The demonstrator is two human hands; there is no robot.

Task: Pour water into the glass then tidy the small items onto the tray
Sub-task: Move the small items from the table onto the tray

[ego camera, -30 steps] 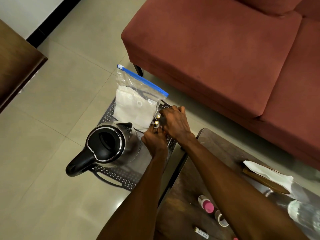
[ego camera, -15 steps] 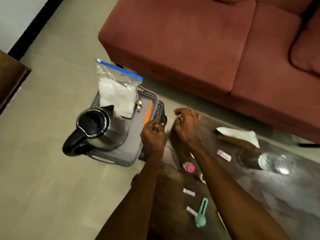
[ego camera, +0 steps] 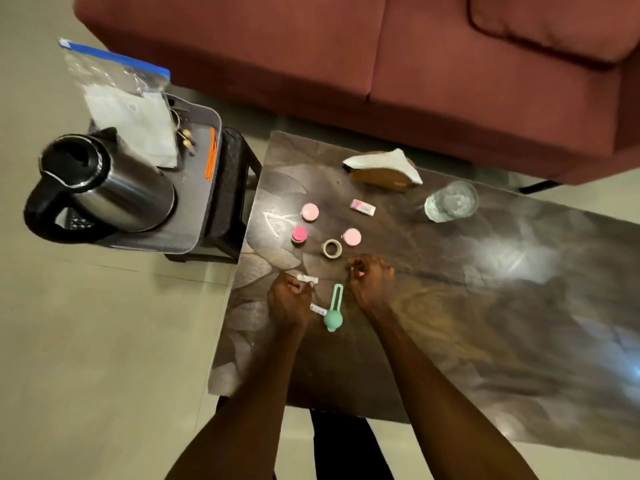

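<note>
Dark, glossy wood makes up the low table [ego camera: 450, 306], and both hands work at its near left part. The left hand [ego camera: 289, 301] pinches a small white strip [ego camera: 307, 279] at its fingertips, while the right hand [ego camera: 372, 282] is curled, with something small and pink just showing at its fingers; what that is cannot be told. Between them lie a mint-green clip [ego camera: 334, 311] and a second white strip [ego camera: 318, 309], close enough to be gathered next, I judge. Just beyond sit a tape ring [ego camera: 332, 248], three pink-topped pots [ego camera: 310, 212] and a small white packet [ego camera: 362, 206], its print too blurred to read; they lie loosely grouped, probably waiting for collection. Further right, the glass [ego camera: 451, 201] stands upright and seems to hold water, so pouring looks done. Behind it a white napkin [ego camera: 384, 162] drapes over a brown holder. Off the table's far left end, the grey tray [ego camera: 194, 209] rests on a black stool and carries a steel kettle [ego camera: 104, 188], a zip bag [ego camera: 128, 109], an orange stick [ego camera: 211, 157] and gold-tipped bits [ego camera: 187, 138]. Farthest stands a maroon sofa [ego camera: 381, 46]. No writing is legible anywhere.
</note>
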